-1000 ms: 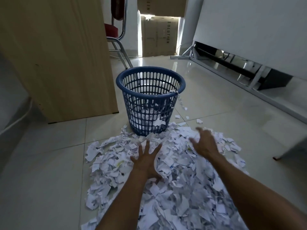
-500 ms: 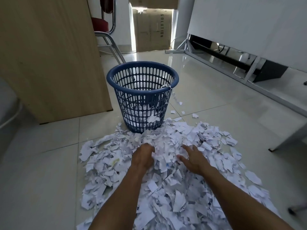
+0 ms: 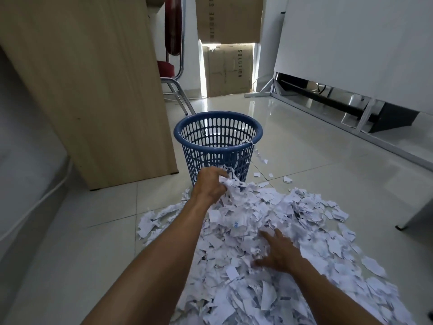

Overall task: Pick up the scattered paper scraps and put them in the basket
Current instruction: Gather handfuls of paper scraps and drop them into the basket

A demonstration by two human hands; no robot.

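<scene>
Left hand [image 3: 209, 185] curls its fingers round a wad of paper scraps [image 3: 230, 184], held above the heap, with the blue basket [image 3: 177, 134] standing just beyond it. Right hand [image 3: 280, 253], nearer the person, lies with fingers spread flat on the scrap pile [image 3: 304, 221] covering the tiled floor [image 3: 82, 242] around both hands; loose bits [image 3: 287, 179] lie right of the basket
</scene>
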